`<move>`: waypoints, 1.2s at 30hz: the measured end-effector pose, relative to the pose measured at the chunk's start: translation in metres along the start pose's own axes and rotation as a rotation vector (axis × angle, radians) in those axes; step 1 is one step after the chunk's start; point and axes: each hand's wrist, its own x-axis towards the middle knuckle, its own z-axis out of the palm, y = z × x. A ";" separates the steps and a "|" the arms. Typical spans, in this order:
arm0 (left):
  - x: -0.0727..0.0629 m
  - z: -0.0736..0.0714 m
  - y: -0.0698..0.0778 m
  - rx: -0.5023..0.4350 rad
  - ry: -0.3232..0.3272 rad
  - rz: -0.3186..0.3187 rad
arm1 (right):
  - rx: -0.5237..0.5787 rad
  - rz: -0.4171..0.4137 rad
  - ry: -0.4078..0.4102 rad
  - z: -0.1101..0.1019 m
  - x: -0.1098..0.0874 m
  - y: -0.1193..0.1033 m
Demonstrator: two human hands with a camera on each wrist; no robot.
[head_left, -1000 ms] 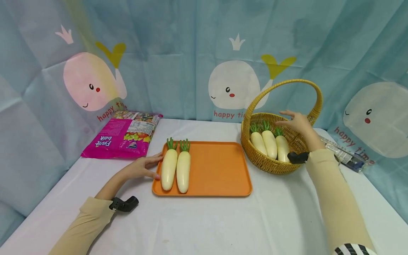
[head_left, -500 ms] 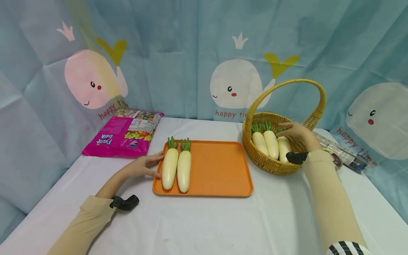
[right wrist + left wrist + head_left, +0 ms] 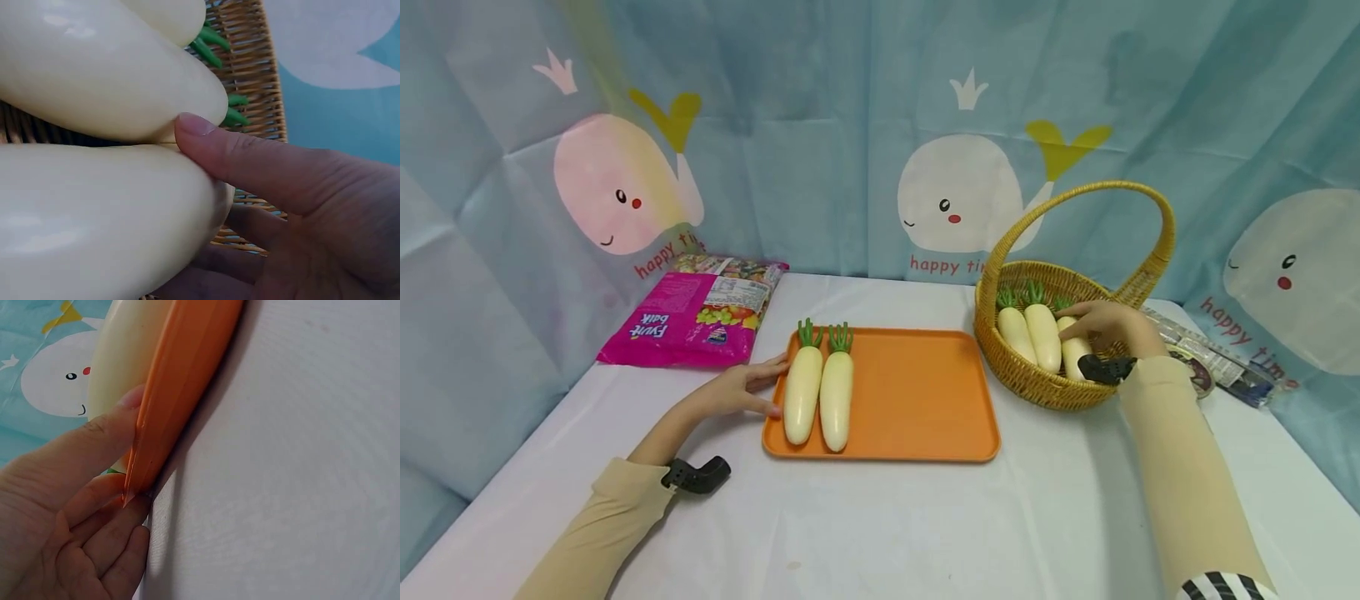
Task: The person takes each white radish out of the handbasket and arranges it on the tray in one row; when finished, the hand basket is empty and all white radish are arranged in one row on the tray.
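My left hand grips the left rim of an orange tray, the thumb over the edge and the fingers on its outer side in the left wrist view. Two white radishes with green tops lie side by side on the tray's left part. Inside a wicker basket at the right are three more radishes. My right hand holds the rightmost one near its leafy end, with the thumb on the upper side and the fingers curled behind, partly hidden.
The basket's tall handle arches over the radishes. A pink fruit-printed bag lies at the back left. Behind the right forearm are a clear package and a round-labelled item. A blue whale-print curtain hangs behind the table.
My right hand has come down into the basket and taken hold of the rightmost radish. My left hand stays at the tray's rim. The head view has shifted slightly.
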 end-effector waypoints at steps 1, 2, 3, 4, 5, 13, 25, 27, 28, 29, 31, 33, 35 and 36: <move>0.000 0.000 0.001 0.012 0.004 -0.001 | 0.008 0.005 0.006 0.000 0.000 -0.001; 0.000 0.000 0.002 0.011 0.005 -0.003 | 0.016 0.006 0.010 -0.001 -0.001 -0.001; 0.000 0.000 0.003 0.011 0.008 -0.005 | 0.021 0.008 0.017 -0.001 -0.001 -0.002; 0.000 -0.001 0.004 0.013 0.010 -0.009 | 0.015 0.010 0.026 -0.002 -0.001 -0.003; -0.001 -0.001 0.003 0.008 0.006 -0.007 | 0.018 0.013 0.033 -0.002 -0.001 -0.003; -0.001 -0.001 0.003 0.012 -0.003 0.002 | -0.054 -0.034 0.165 -0.006 -0.001 -0.012; -0.001 0.000 0.004 0.024 0.004 -0.014 | 0.001 -0.090 0.265 -0.009 -0.008 -0.017; -0.001 0.000 0.005 0.020 0.009 -0.032 | 0.020 -0.110 0.259 -0.010 -0.009 -0.018; -0.001 0.000 0.005 0.024 0.012 -0.037 | 0.035 -0.119 0.254 -0.011 -0.010 -0.019; -0.002 0.000 0.005 0.023 0.013 -0.040 | 0.048 -0.128 0.252 -0.012 -0.011 -0.020; -0.001 0.000 0.005 0.022 0.015 -0.041 | 0.067 -0.138 0.245 -0.013 -0.012 -0.022; -0.001 0.000 0.004 0.028 0.015 -0.035 | 0.092 -0.143 0.242 -0.014 -0.013 -0.024; 0.000 0.000 0.004 0.030 0.012 -0.031 | 0.097 -0.142 0.256 -0.013 -0.016 -0.028; 0.000 0.000 0.004 0.031 0.012 -0.032 | 0.095 -0.143 0.262 -0.013 -0.017 -0.029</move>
